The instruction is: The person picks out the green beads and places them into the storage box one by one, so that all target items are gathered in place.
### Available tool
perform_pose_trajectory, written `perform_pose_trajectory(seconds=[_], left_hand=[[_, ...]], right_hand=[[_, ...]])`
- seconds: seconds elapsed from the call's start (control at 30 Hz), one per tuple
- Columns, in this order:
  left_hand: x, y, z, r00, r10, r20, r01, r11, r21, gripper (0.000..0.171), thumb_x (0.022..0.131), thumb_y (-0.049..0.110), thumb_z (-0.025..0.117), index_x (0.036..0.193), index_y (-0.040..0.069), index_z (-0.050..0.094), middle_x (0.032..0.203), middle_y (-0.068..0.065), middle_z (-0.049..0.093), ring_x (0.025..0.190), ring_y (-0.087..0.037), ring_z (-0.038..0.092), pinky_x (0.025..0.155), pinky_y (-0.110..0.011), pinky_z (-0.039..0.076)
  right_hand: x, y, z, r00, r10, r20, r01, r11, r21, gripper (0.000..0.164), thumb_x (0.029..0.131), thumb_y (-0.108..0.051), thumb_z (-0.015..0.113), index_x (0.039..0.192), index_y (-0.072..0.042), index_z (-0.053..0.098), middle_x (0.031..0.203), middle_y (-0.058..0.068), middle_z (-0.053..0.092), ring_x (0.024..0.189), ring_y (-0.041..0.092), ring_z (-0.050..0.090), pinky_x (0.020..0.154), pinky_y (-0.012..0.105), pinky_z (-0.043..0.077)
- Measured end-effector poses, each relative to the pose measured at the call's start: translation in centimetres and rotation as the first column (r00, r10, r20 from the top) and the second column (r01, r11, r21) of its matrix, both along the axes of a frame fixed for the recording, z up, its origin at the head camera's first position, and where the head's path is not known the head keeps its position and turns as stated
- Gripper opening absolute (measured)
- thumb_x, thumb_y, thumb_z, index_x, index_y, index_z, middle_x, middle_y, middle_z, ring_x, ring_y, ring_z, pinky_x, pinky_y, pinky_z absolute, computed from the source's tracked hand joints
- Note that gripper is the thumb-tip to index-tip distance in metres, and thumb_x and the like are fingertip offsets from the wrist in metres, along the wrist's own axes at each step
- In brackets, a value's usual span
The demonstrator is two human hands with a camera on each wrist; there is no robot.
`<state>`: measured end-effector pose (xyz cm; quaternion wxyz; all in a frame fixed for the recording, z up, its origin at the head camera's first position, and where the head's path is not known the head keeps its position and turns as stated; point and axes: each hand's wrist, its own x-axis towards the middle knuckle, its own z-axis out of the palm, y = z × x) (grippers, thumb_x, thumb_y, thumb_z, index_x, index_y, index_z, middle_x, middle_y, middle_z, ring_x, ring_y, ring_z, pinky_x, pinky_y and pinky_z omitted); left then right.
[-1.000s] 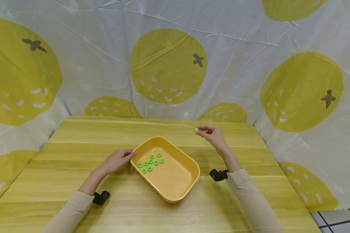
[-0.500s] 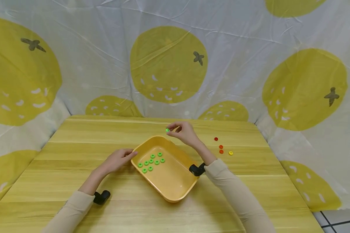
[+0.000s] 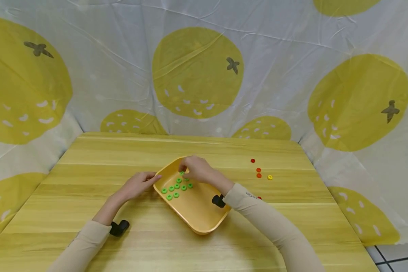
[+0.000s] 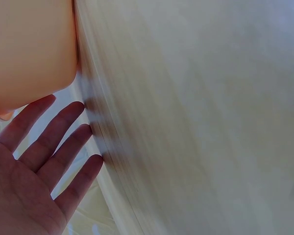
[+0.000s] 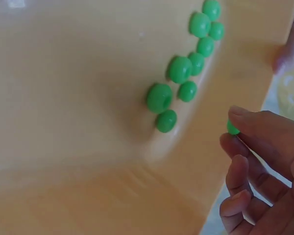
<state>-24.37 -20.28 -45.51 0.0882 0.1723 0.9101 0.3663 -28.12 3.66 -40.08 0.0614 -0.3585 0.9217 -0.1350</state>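
A yellow plastic basin stands on the wooden table, with several round green beads grouped at its left end inside. My left hand holds that left rim, thumb over the edge. In the left wrist view its other fingers spread outside, the index finger against the basin wall. My right hand reaches in over the far side of the basin. Between thumb and index finger it pinches one green bead, above the others in the basin.
To the right of the basin lie a red bead, two orange beads and a yellow bead. Another red bead shows beside the right sleeve. A patterned cloth hangs behind the table.
My right hand has carried the green bead leftward from the table's right side, then down into the basin. The red, orange and yellow beads came into sight. My left hand stays at the rim.
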Motion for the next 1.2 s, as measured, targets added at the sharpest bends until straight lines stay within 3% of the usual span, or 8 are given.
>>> perform_pose_trajectory(seconds=[0.17, 0.5, 0.9, 1.2], left_hand=[[-0.1, 0.1, 0.1, 1.0, -0.002, -0.003, 0.002, 1.0, -0.006, 0.04, 0.098, 0.046, 0.041, 0.095, 0.015, 0.066, 0.081, -0.001, 0.065, 0.071, -0.017, 0.053, 0.065, -0.029, 0.039], [-0.2, 0.1, 0.3, 1.0, -0.004, -0.007, 0.004, 1.0, -0.004, 0.038, 0.099, 0.044, 0.042, 0.093, 0.014, 0.066, 0.081, -0.001, 0.065, 0.072, -0.017, 0.054, 0.066, -0.029, 0.04], [0.1, 0.1, 0.5, 1.0, -0.007, -0.003, 0.007, 1.0, -0.011, 0.038, 0.099, 0.044, 0.042, 0.093, 0.015, 0.066, 0.078, -0.002, 0.064, 0.067, -0.015, 0.051, 0.063, -0.028, 0.038], [0.2, 0.1, 0.4, 1.0, -0.014, -0.009, 0.014, 1.0, -0.012, 0.038, 0.099, 0.043, 0.041, 0.094, 0.015, 0.066, 0.081, -0.001, 0.066, 0.071, -0.016, 0.054, 0.066, -0.029, 0.04]], right_hand=[[0.0, -0.4, -0.8, 0.999, 0.021, -0.025, -0.019, 0.996, 0.087, 0.013, 0.082, -0.015, 0.073, 0.095, -0.011, 0.072, 0.094, -0.001, 0.069, 0.084, 0.012, 0.061, 0.069, 0.024, 0.049], [0.1, -0.5, -2.0, 0.998, 0.04, -0.051, -0.031, 0.986, 0.163, 0.011, 0.082, -0.019, 0.073, 0.092, -0.014, 0.073, 0.093, -0.004, 0.069, 0.081, 0.009, 0.061, 0.065, 0.023, 0.049], [0.4, -0.5, -3.2, 0.991, 0.054, -0.121, -0.031, 0.984, 0.178, 0.016, 0.082, -0.019, 0.074, 0.098, -0.016, 0.074, 0.097, 0.0, 0.063, 0.081, 0.01, 0.059, 0.061, 0.02, 0.047], [0.7, -0.3, -3.0, 0.99, 0.057, -0.127, -0.036, 0.986, 0.161, 0.019, 0.083, -0.02, 0.072, 0.102, -0.016, 0.073, 0.098, 0.001, 0.062, 0.081, 0.011, 0.06, 0.062, 0.022, 0.048]])
